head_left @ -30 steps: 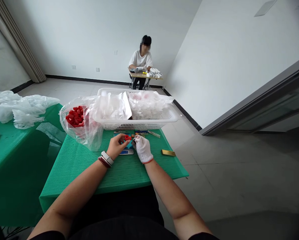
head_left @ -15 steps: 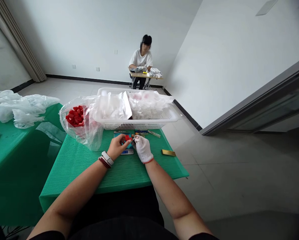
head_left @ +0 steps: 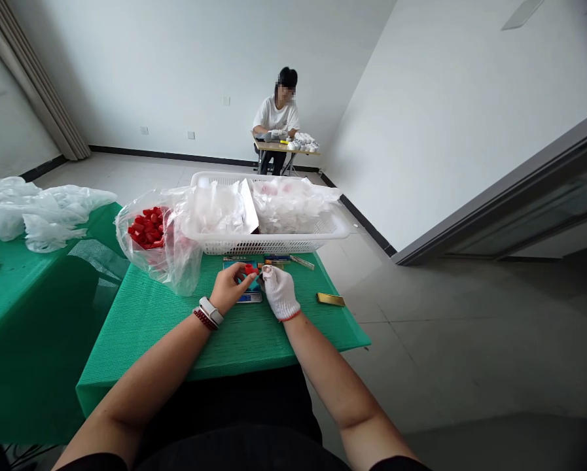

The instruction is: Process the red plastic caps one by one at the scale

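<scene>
Over the middle of the green-covered table (head_left: pixel 224 340), my left hand (head_left: pixel 227 286) pinches a small red plastic piece (head_left: pixel 250 269) between thumb and fingers. My right hand (head_left: pixel 280 291) wears a white knit glove with the fingertips poking out. Its fingers are closed close against the red piece, on a small dark thing too hidden to name. A blue and teal flat item with a white edge (head_left: pixel 250 297) lies beneath both hands, mostly covered by them.
A clear bag (head_left: pixel 182 268) of red plastic pieces (head_left: pixel 146 228) stands at the left. Behind the hands is a white basket (head_left: pixel 273 245) with bagged parts. Pens (head_left: pixel 302 262) and a gold bar-shaped item (head_left: pixel 330 299) lie at right. Another person (head_left: pixel 276 118) sits at a far table.
The red piece has tipped slightly in my left fingers, and my right fingers have shifted a little beside it. Both hands otherwise stay in place.
</scene>
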A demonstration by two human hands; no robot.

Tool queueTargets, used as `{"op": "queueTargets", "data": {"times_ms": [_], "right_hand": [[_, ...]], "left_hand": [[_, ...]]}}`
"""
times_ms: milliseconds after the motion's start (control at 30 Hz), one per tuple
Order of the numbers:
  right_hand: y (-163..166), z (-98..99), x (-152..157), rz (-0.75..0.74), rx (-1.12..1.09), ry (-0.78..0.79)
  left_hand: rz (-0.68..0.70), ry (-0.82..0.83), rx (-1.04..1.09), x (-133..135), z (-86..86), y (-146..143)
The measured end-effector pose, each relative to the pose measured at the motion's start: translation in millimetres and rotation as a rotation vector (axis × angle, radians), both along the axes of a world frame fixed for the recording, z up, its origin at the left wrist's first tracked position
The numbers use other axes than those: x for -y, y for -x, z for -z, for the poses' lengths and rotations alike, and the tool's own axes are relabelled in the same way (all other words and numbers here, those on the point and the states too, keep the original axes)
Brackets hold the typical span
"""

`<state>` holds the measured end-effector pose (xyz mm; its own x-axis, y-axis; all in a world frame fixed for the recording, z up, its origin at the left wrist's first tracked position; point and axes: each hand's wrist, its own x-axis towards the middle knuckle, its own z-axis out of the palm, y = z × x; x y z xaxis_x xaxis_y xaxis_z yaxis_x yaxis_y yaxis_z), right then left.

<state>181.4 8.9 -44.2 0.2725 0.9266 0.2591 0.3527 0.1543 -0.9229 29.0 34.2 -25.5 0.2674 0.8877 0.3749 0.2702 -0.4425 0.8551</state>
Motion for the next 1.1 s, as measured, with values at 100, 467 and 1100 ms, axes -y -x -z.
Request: {"op": "queueTargets", "data": {"times_ms": [100,467,1100], "right_hand": [[-0.6,-0.4,0.1,-0.002,-0.015,-0.004],[-0.4,-0.6,-1.9,0.035,-0.058,0.027],[1.2,0.9,-3.6,0.029,-0.255,0.047]], "left_hand": [[0.019,0.021,-0.015,-1.1,1.8,0.0],[0.032,0.006,0.018,1.2,-0.6,0.5],[0.041,-0.158,-0.224,2.3,2.9,0.3]]}}
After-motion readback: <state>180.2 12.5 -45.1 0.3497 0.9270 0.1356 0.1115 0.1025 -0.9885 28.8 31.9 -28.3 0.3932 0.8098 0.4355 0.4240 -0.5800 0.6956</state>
